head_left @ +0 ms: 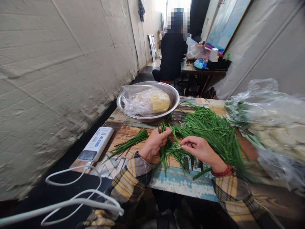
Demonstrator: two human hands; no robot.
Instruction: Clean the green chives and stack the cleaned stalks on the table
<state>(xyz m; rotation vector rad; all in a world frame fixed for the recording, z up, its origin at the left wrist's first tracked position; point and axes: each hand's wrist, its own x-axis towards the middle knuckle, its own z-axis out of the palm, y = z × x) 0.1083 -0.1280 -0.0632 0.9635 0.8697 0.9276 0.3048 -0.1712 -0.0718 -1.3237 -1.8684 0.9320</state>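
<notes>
My left hand (156,141) is closed round a small bunch of green garlic chives (163,157), whose stalks hang below and poke out above the fist. To its right, my right hand (196,148) has thumb and forefinger pinched on the pale end of a chive (176,137). A large loose heap of chives (207,127) spreads behind and beside the right hand. Left of my left hand lies a neat, separate bundle of chives (131,142). A red bead bracelet (221,170) circles my right wrist.
Behind the hands stands a metal basin (175,103) with a plastic-wrapped yellowish block (160,101). A white power bank (98,143) with a looping cable (95,192) lies left. Plastic bags (274,111) of pale food crowd the right. A person (170,55) sits at a farther table.
</notes>
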